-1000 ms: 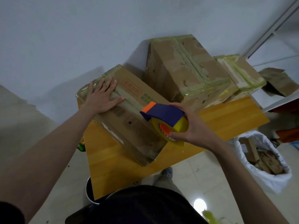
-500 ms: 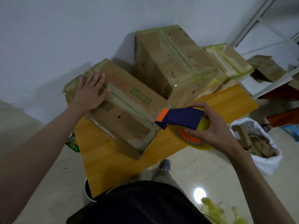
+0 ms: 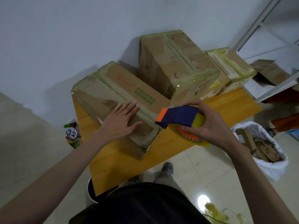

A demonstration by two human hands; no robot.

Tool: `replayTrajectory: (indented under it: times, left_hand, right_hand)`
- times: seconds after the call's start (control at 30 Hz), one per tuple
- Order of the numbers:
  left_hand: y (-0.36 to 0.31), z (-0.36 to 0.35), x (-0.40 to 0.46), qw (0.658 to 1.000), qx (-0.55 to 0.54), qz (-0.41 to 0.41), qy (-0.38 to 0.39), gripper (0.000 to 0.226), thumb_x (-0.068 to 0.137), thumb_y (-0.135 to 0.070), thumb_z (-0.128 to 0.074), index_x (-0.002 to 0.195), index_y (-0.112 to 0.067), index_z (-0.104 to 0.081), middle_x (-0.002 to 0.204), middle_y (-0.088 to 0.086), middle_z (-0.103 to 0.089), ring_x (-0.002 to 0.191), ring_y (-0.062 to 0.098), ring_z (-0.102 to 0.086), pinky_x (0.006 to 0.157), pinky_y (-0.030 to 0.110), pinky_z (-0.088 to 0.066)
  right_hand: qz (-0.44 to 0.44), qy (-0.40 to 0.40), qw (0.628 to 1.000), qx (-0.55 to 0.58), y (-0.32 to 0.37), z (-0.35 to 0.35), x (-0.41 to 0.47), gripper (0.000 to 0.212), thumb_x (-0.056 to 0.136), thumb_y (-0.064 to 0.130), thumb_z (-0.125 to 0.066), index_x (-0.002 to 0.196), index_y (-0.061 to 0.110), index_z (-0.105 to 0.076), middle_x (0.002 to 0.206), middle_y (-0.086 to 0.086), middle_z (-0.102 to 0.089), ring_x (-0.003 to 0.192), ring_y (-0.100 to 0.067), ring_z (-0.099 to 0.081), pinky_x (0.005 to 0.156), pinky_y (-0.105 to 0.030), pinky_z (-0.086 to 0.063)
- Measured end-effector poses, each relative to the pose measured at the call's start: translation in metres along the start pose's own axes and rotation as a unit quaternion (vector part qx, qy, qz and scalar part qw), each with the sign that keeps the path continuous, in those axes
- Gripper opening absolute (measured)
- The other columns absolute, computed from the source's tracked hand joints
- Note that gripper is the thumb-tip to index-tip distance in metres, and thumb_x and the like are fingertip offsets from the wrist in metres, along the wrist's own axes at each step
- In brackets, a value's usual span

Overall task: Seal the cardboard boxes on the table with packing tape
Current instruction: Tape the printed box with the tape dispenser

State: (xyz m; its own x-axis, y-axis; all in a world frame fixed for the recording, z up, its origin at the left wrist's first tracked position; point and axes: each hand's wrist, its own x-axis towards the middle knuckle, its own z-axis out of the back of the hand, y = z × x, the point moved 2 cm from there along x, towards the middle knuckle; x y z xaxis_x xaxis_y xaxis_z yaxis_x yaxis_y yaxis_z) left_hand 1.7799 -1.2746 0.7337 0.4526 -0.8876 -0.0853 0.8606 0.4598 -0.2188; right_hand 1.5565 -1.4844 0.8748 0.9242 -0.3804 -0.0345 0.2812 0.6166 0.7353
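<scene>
Three cardboard boxes stand on the wooden table. The nearest box lies lengthwise with yellowish tape along its top seam and edges. My left hand lies flat on its top near the front end, fingers straight. My right hand grips a tape dispenser, blue with an orange tip and a yellow tape roll, held just off the box's front right corner. A taller taped box stands behind, and a smaller taped box sits at the far right.
A white sack of cardboard scraps stands on the floor at the right. A bin sits under the table's near corner. Packets lie on the floor left of the table. The wall runs close behind the boxes.
My left hand slid from the far end of the nearest box toward its front end. The dispenser stays just off the box's front right corner.
</scene>
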Motion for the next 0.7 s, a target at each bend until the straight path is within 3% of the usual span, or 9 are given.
replayTrajectory:
  times: [0.13, 0.37, 0.47, 0.6, 0.7]
  left_hand:
    - [-0.021, -0.003, -0.004, 1.0, -0.008, -0.006, 0.007, 0.087, 0.091, -0.081, -0.004, 0.161, -0.029, 0.001, 0.167, -0.009, 0.009, 0.153, 0.01, 0.014, 0.125, 0.037, 0.007]
    - [-0.063, -0.017, -0.008, 1.0, -0.01, -0.018, 0.019, 0.104, 0.083, -0.091, -0.017, 0.16, -0.024, 0.008, 0.165, -0.007, 0.018, 0.152, 0.012, 0.019, 0.125, 0.043, 0.008]
    - [-0.073, -0.025, -0.005, 1.0, -0.002, -0.016, 0.003, 0.098, 0.086, -0.083, -0.017, 0.16, -0.025, 0.008, 0.166, -0.003, 0.016, 0.154, 0.019, 0.015, 0.125, 0.049, 0.003]
    - [-0.067, -0.025, 0.001, 1.0, 0.001, -0.023, -0.008, 0.088, 0.091, -0.074, -0.022, 0.16, -0.029, 0.006, 0.167, -0.004, 0.013, 0.154, 0.022, 0.011, 0.124, 0.052, 0.001]
    - [-0.057, -0.022, 0.007, 1.0, 0.015, -0.023, -0.005, 0.084, 0.093, -0.071, -0.025, 0.16, -0.031, 0.009, 0.167, -0.006, 0.015, 0.154, 0.022, 0.011, 0.124, 0.053, 0.0]
  right_hand:
    - [0.002, 0.002, 1.0, -0.016, 0.004, -0.003, 0.003, 0.067, 0.074, 0.036, -0.088, 0.131, 0.034, -0.053, 0.119, 0.023, -0.063, 0.113, 0.008, -0.056, 0.086, -0.026, -0.052]
    - [-0.008, 0.012, 0.999, -0.029, 0.0, -0.011, 0.006, 0.073, 0.075, 0.037, -0.088, 0.134, 0.038, -0.046, 0.118, 0.008, -0.066, 0.107, -0.008, -0.063, 0.086, -0.028, -0.052]
    - [-0.02, 0.018, 0.999, -0.034, -0.002, -0.013, 0.006, 0.074, 0.073, 0.039, -0.089, 0.133, 0.042, -0.045, 0.112, 0.003, -0.069, 0.102, -0.012, -0.065, 0.084, -0.033, -0.055]
    - [-0.021, 0.014, 0.999, -0.037, -0.004, -0.015, 0.007, 0.073, 0.073, 0.039, -0.088, 0.132, 0.041, -0.046, 0.116, 0.008, -0.067, 0.107, -0.009, -0.061, 0.082, -0.025, -0.051]
    - [-0.025, 0.019, 0.999, -0.029, -0.002, -0.02, 0.011, 0.072, 0.077, 0.039, -0.087, 0.135, 0.036, -0.046, 0.117, 0.013, -0.064, 0.103, 0.002, -0.058, 0.076, -0.007, -0.044]
